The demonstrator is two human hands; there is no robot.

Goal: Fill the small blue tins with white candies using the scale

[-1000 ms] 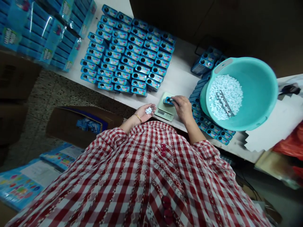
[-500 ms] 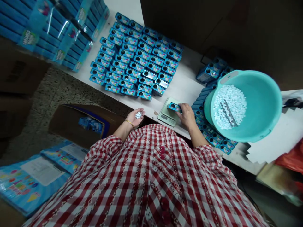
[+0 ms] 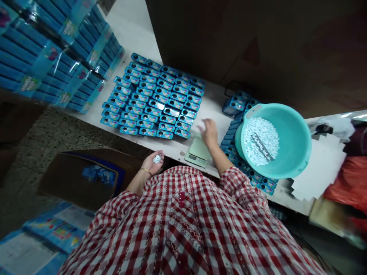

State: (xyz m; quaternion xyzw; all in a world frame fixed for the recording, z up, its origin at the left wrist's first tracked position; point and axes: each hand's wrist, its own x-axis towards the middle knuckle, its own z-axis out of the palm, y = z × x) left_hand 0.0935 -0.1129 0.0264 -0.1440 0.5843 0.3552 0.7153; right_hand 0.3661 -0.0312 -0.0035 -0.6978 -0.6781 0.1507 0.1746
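My left hand (image 3: 153, 161) is cupped palm up near the table edge, with a small heap of white pellets (image 3: 156, 159) in it. My right hand (image 3: 209, 131) is over the far side of the small digital scale (image 3: 198, 151). Its fingers are apart and slightly blurred, and I see nothing in them. The scale's platform is bare where the hand does not cover it. Left of the scale stand rows of blue tins (image 3: 153, 111), many with a dark round hole in the top. To the right, a turquoise tub (image 3: 292, 141) contains more white pellets (image 3: 261, 139) and a dark ruler-like strip.
More blue tins (image 3: 266, 188) stand packed around and under the tub. Wrapped stacks of blue packs (image 3: 43, 65) rise at the back left. An open carton (image 3: 65, 179) sits below the table's left edge. White card (image 3: 318, 168) and a red bag (image 3: 346, 187) lie at right.
My right hand has let go of the blue tin and moved off it; the tin is gone from the scale. A tin now stands at the near right corner of the rows. The view has shifted.
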